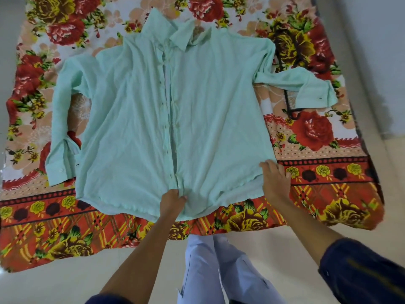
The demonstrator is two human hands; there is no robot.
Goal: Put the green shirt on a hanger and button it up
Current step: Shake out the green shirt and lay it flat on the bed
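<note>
Floor [274,249] of pale, glossy tile carried a floral bedsheet [317,176], red, yellow and peach, spread flat with its near edge rumpled toward the person. A light wall [377,40] rose along the sheet's right edge. The person's pale trousers [210,266] showed below the near edge, and dark blue sleeves [361,273] covered both upper forearms.

In the head view, the green shirt [135,119] lay front up across the middle of the sheet, collar toward the far edge and hem toward the near edge. Its placket ran down the centre with the two front panels brought together; whether the buttons were fastened could not be told. One shirt arm lay folded down along the sheet's left side, cuff near the hem; the other stretched out toward the right edge. A dark hanger [287,99] lay on the sheet beside the shirt's right shoulder, partly hidden under that outstretched arm of the shirt.

The left hand [172,201] pinched the fabric at the bottom of the placket, fingers curled round a gathered fold just above the hem. The right hand [275,179] rested at the shirt's right hem corner, fingers spread and fairly straight, pressing on the cloth edge rather than clasping it.
</note>
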